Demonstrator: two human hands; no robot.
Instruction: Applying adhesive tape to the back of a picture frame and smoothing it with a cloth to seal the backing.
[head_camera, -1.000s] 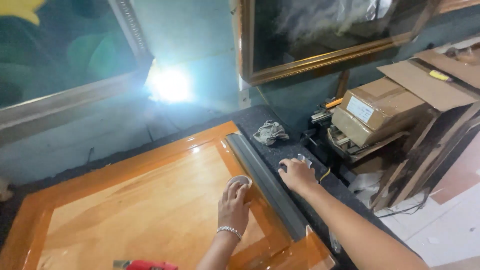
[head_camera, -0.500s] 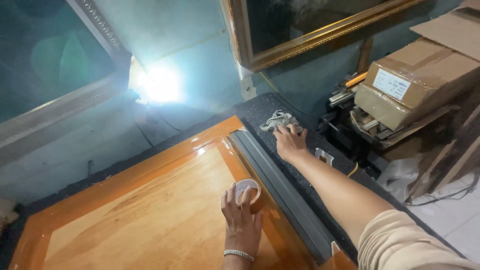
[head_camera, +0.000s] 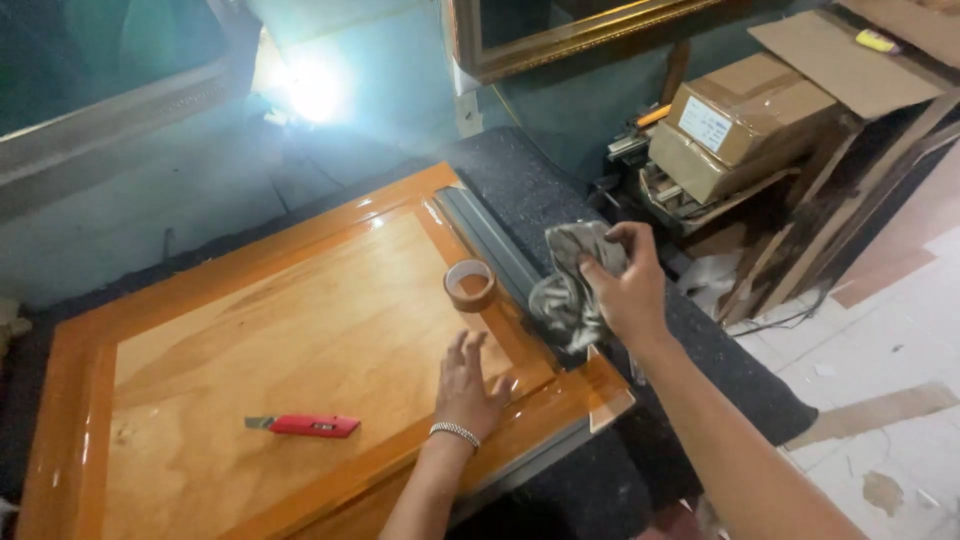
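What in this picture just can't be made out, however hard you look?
- Head view: the part of the grey metal strip behind the crumpled grey rag is hidden; the right hand grips the rag.
- Glare from the bright lamp washes out the wall around it.
- The near-left corner of the orange wooden frame is cut off by the picture's edge.
- The red utility knife: too small to tell whether its blade is out.

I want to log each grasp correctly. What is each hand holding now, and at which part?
The right hand holds a crumpled grey rag by its upper part; the rest hangs down. The left hand holds nothing and lies flat on the wooden panel.
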